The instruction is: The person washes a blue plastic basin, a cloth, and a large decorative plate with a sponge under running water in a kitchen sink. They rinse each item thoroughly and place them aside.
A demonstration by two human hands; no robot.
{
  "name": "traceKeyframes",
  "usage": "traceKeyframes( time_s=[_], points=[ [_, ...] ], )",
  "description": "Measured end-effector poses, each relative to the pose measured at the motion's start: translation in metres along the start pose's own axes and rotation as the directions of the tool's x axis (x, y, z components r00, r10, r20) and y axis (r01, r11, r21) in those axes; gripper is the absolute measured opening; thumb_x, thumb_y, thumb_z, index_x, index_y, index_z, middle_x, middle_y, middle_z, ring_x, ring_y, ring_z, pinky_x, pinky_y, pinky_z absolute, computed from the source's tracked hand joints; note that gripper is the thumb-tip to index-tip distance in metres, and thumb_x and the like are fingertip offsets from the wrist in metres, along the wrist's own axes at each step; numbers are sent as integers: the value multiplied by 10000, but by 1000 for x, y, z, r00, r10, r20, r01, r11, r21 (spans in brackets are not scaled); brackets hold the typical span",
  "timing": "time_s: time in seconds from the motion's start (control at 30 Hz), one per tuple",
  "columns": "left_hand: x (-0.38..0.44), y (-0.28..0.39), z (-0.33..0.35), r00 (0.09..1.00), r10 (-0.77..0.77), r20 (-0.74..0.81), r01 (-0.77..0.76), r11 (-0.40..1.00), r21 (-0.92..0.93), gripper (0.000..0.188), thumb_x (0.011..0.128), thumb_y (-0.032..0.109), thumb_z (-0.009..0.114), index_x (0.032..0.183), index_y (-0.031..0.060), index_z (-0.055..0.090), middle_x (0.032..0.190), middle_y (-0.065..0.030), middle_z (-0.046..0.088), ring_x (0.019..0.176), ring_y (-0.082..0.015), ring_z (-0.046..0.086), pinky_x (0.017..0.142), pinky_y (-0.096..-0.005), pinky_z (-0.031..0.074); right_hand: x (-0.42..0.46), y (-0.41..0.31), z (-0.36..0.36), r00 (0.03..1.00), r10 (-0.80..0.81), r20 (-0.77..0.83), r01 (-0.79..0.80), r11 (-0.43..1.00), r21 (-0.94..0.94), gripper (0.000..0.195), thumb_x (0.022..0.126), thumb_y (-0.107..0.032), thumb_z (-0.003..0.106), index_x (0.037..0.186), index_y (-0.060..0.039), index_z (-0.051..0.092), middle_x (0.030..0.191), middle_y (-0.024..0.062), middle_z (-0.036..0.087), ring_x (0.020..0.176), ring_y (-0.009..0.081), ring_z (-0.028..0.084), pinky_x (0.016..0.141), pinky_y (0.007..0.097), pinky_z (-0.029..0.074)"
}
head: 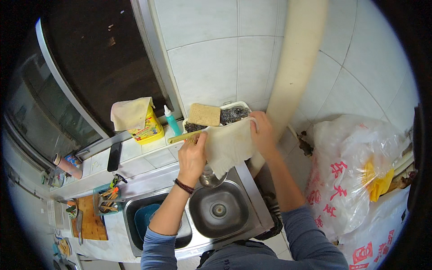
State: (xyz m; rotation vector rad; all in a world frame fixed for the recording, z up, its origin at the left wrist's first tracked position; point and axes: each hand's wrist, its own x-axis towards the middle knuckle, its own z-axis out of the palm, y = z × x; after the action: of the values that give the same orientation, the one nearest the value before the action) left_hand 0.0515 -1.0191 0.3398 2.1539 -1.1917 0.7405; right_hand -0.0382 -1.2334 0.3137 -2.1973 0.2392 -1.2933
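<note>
An off-white cloth hangs spread between my two hands, in front of a white tray on the tiled ledge. My left hand pinches its left edge; my right hand grips its upper right corner. A yellow-green stick-like handle juts out at my left fingers, and I cannot tell whether they touch it. The tray bears a tan sponge and dark steel-wool scourers. Below the cloth, partly hidden, a round metal vessel stands behind the right sink basin.
On the ledge stand a teal squeeze bottle, a yellow tub draped with another cloth, and a black phone. A blue-green basin sits in the left sink. Left lies a cutting board; plastic bags fill the right.
</note>
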Motion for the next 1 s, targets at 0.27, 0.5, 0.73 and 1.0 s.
traceKeyframes(
  time_s=[0.27, 0.5, 0.73, 1.0],
  points=[
    [10, -9, 17, 947, 227, 225, -263, 954, 146, 187, 643, 34, 570, 823, 18, 618, 982, -104, 599, 866, -265, 564, 734, -346, 479, -18, 22, 6, 980, -135, 147, 162, 967, -196, 179, 669, 26, 574, 847, 11, 594, 984, 128, 518, 957, 280, 490, 801, 362, 407],
    [25, -10, 9, 915, 288, 283, -302, 953, 9, 198, 657, 138, 592, 824, 48, 644, 990, -91, 563, 1003, -276, 468, 870, -378, 368, -7, -7, -1, 969, -51, 243, 174, 837, -519, 227, 633, -129, 605, 824, -10, 623, 1072, 130, 483, 1050, 302, 412, 904, 452, 290],
    [24, -14, 21, 916, 176, 362, -174, 984, -37, 250, 727, 279, 617, 850, 72, 683, 1036, -92, 555, 1041, -293, 431, 897, -428, 326, -5, -5, 5, 975, -14, 222, 134, 832, -539, 276, 622, -206, 593, 781, 14, 644, 1110, 146, 468, 1070, 306, 373, 917, 486, 253],
    [22, -19, 14, 956, 221, 194, -201, 972, -118, 230, 673, 270, 701, 760, 57, 695, 1083, -83, 569, 1076, -278, 440, 931, -416, 307, -10, 9, 2, 990, -39, 132, 90, 911, -404, 285, 586, -170, 619, 821, -14, 576, 1068, 129, 467, 1050, 310, 373, 884, 478, 259]
  ],
)
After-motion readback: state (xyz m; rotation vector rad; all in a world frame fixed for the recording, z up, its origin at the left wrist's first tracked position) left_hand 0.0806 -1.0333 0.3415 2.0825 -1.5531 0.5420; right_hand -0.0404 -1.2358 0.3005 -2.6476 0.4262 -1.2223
